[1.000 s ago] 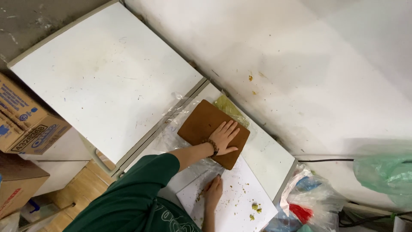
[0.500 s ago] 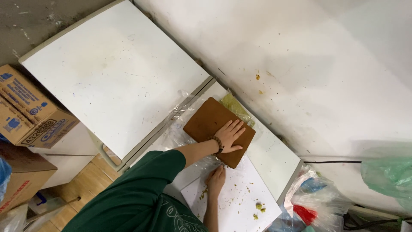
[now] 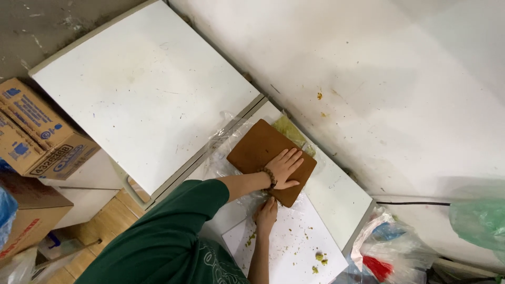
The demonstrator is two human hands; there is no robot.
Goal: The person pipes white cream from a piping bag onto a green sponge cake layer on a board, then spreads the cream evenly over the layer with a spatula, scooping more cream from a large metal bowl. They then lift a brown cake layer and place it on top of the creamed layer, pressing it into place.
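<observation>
Our left hand [image 3: 285, 167] flat, fingers spread, pressing brown board [image 3: 271, 160] onto plastic sheet [image 3: 223, 152]; right hand [image 3: 266, 213] at board edge, grip unclear. Uneven press may slide board, squeezing green paste [image 3: 289, 129] out.

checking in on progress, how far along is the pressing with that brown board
Already done: green matter lies under clear plastic sheet, and the flat brown rectangular board sits on top. In hand: the left hand presses flat on the board, the right hand at its near edge. Left: green shows past the far edge, and green crumbs dot the white sheet.
</observation>
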